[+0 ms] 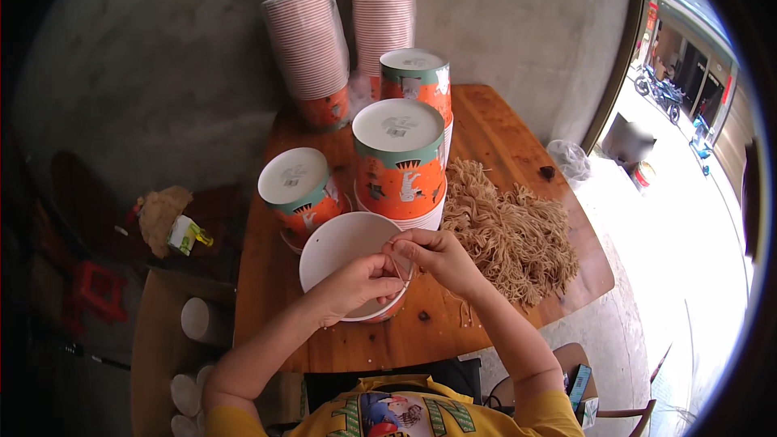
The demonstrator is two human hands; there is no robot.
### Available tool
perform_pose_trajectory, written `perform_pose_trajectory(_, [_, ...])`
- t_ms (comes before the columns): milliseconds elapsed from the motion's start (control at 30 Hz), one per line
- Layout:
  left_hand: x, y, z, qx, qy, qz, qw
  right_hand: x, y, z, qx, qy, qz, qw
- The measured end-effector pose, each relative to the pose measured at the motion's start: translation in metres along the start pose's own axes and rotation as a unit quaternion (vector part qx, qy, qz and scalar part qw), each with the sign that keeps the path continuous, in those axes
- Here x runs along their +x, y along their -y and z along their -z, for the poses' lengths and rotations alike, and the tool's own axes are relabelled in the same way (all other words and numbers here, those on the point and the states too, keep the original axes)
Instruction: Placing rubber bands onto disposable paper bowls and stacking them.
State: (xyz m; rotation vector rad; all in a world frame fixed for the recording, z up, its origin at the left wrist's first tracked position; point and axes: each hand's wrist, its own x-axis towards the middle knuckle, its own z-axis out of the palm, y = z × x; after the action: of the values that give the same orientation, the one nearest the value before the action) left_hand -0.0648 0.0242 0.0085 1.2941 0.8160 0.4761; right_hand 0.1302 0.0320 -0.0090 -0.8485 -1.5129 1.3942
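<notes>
As two hands meet over the right-hand side of an open paper bucket [344, 239], we see a thin cord [396, 265] between their fingertips at its rim. We find the right hand [438, 259] closed in a pinch of thumb and forefinger on the cord, while the left hand [363, 279], fingers curled and thumb drawn in, holds it lower down; we cannot tell how firmly. The white-lined bucket stands mouth up on a wooden table [510, 133], just before the person's yellow shirt [324, 421]. Beside the right hand we note a loose heap of tan cords [514, 243]. Beyond the bucket we see upturned orange-and-green buckets [399, 180], and against the grey wall [510, 24], two tall plastic-wrapped stacks [306, 44]. To the left, we spot a cardboard box [154, 320] holding white cylindrical items [199, 320] and a red stool [99, 293].
</notes>
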Motion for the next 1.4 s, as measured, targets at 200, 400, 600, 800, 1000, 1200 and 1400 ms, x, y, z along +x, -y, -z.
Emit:
perform_pose_trajectory(200, [0.007,0.013,0.001,-0.028,0.0,-0.019,0.999,-0.019,0.008,0.008,0.04,-0.049,-0.098,0.993])
perform_pose_trajectory(400, [0.013,0.01,-0.004,-0.04,-0.008,-0.015,0.999,-0.046,0.009,-0.005,-0.217,-0.103,0.04,0.97])
perform_pose_trajectory(600, [0.015,0.007,0.001,-0.151,0.012,0.056,0.987,-0.054,0.004,-0.028,-0.219,-0.158,0.017,0.963])
perform_pose_trajectory(800, [0.018,0.001,0.002,-0.217,0.012,0.11,0.97,-0.056,-0.011,-0.04,-0.183,-0.192,0.039,0.964])
perform_pose_trajectory(1000, [0.017,0.004,0.001,-0.161,-0.032,0.079,0.983,-0.06,-0.011,-0.025,-0.345,-0.139,0.18,0.911])
perform_pose_trajectory(1200, [0.017,0.005,-0.003,-0.117,-0.041,0.053,0.991,-0.06,-0.013,-0.023,-0.333,-0.103,0.196,0.917])
perform_pose_trajectory(1400, [0.016,0.003,-0.005,-0.164,-0.013,0.06,0.985,-0.06,-0.013,-0.018,-0.084,-0.097,0.054,0.99])
